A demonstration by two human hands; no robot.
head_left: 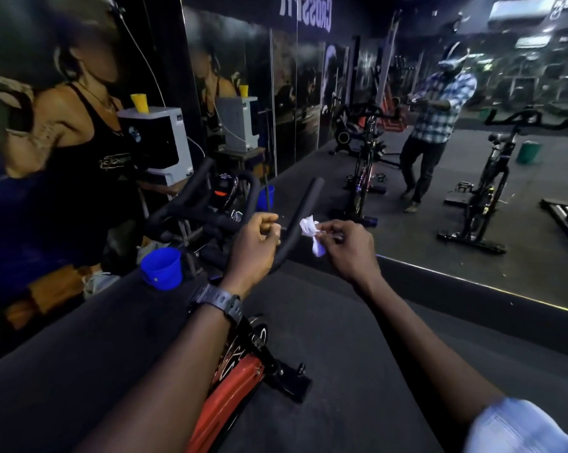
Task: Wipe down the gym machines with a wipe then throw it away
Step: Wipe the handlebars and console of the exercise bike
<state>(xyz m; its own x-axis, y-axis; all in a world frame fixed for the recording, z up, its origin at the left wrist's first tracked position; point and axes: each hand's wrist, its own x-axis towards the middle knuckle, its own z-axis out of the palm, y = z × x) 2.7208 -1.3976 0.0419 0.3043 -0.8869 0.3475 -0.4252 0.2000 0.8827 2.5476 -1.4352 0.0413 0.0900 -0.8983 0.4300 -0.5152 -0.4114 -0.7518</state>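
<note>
While R hand (348, 246) fingers pinch crumpled wipe (311, 233) beside handlebar (295, 220), L hand (255, 243) curled, empty.

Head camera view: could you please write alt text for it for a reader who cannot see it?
A right hand pinches a crumpled white wipe beside an exercise bike's black handlebar, while the left hand hovers curled nearby. A wall mirror reflects more bikes.

A: The room is dim; the black rubber floor (325, 322) swallows detail, and light comes mostly from pale ceiling panels mirrored in the large wall mirror (472, 178) at 1 o'clock.

B: The crumpled white paper wipe (311, 233) glows almost overexposed. Toward 9 o'clock the printed wall poster (57, 125) smears with blur, and straight edges bow from wide-angle distortion.
</note>
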